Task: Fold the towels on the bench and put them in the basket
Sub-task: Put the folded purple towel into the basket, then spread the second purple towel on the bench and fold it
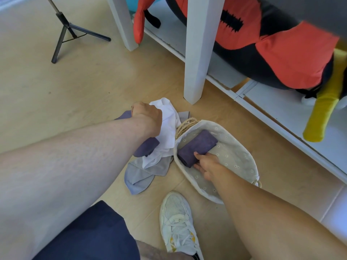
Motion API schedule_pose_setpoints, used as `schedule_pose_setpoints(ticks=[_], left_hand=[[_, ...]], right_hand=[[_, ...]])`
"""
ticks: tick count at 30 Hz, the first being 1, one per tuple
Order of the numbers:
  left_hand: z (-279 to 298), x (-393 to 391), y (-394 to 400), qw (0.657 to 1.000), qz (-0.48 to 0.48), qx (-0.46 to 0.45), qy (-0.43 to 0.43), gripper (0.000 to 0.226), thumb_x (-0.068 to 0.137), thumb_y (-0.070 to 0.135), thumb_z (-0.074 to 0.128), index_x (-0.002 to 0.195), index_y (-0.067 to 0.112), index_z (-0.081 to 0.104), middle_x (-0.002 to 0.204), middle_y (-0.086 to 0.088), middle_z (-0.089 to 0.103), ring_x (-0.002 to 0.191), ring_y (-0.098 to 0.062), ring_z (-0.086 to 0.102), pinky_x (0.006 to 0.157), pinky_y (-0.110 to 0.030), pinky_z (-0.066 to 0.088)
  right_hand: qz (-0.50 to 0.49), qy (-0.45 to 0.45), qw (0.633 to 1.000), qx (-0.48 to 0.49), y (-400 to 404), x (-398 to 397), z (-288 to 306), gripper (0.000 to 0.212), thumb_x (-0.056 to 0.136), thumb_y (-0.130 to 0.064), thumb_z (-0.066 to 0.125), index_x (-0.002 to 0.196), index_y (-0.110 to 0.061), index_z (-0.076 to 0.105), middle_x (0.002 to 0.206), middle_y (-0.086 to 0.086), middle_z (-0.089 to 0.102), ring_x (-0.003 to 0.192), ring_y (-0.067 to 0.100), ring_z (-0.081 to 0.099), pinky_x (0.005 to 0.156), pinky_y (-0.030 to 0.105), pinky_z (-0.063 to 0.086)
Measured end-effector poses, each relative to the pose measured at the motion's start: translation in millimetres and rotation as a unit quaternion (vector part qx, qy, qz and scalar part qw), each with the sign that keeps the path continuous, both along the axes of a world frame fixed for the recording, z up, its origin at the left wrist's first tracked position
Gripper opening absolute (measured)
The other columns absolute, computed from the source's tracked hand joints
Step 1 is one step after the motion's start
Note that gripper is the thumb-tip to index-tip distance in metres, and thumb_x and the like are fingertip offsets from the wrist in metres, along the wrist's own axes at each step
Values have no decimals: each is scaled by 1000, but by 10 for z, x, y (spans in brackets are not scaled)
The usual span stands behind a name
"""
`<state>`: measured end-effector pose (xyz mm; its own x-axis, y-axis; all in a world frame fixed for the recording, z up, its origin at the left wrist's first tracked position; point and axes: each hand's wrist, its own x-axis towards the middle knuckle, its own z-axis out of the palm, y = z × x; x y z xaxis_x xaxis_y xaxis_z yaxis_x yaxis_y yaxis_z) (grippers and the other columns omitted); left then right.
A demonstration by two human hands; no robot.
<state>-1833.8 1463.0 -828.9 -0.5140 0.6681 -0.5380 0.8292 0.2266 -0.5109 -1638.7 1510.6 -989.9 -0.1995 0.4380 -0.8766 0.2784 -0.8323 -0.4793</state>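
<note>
A white-lined oval basket (242,152) sits on the floor at centre right. Inside it lies a folded purple towel (197,146), and my right hand (206,164) grips its near end with thumb on top. To the left of the basket a loose pile of cloths rests on the floor: a white one (167,119), a light blue-grey one (142,173) and a purple one (147,147). My left hand (146,113) is closed on the white and purple cloths at the top of that pile.
A white bench leg (197,53) stands just behind the pile. Under the bench a low shelf (281,113) holds a large orange, black and yellow plush toy (281,53). A tripod (63,32) stands far left. My white shoe (178,222) is near the basket.
</note>
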Motion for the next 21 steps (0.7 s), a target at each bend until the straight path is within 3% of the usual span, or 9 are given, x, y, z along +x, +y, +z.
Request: schedule_pose_setpoints(ticks=[6,9,11,14,17,19,21], left_hand=[[94,30,17,999,22,20,-36,11,89,25,51,81,19,48,77,2,50,79,-20,55,75,-31,42],[187,43,33,996,36,52,-65,19,86,31,53,98,16,55,88,0,58,84,-23,60,80,-32,49],[285,70,46,989,65,78,-108,25,89,32,55,105,15,52,94,-2,57,86,-26,60,77,-34,51],[522,107,21,966,98,129,-200,25,88,33,60,106,16,54,92,-1,58,81,-25,61,67,-32,50],[754,175,-85,916,106,229,-312,14,85,23,61,99,23,63,94,6,64,83,-19,60,62,-28,46],[930,258,-161,880,119,275,-368,13,85,16,59,94,21,65,81,12,60,74,-11,55,56,-25,38],[1110,345,-213,858,128,300,-398,13,84,13,60,94,17,67,77,12,59,73,-11,54,57,-24,38]], right_hand=[[4,2,999,-31,31,18,125,35,96,-10,66,129,-3,58,128,16,64,115,30,63,83,34,54],[31,-38,999,-22,23,59,210,39,92,-16,72,126,-2,60,118,15,66,107,28,65,83,34,55],[61,-117,990,49,27,106,318,35,91,-20,74,120,-3,64,100,11,65,95,27,64,86,36,56],[112,-210,939,247,14,173,626,28,91,-13,65,119,-10,62,117,10,64,105,27,63,83,31,48],[153,-51,921,353,-97,135,1036,39,87,-6,70,120,-21,56,123,4,62,103,20,62,88,28,50],[241,58,895,370,-206,69,1303,59,84,-4,74,133,-27,51,119,-4,63,100,15,65,83,21,52],[261,97,864,419,-312,64,1580,59,85,-3,72,133,-30,52,110,-16,63,95,6,65,74,11,50]])
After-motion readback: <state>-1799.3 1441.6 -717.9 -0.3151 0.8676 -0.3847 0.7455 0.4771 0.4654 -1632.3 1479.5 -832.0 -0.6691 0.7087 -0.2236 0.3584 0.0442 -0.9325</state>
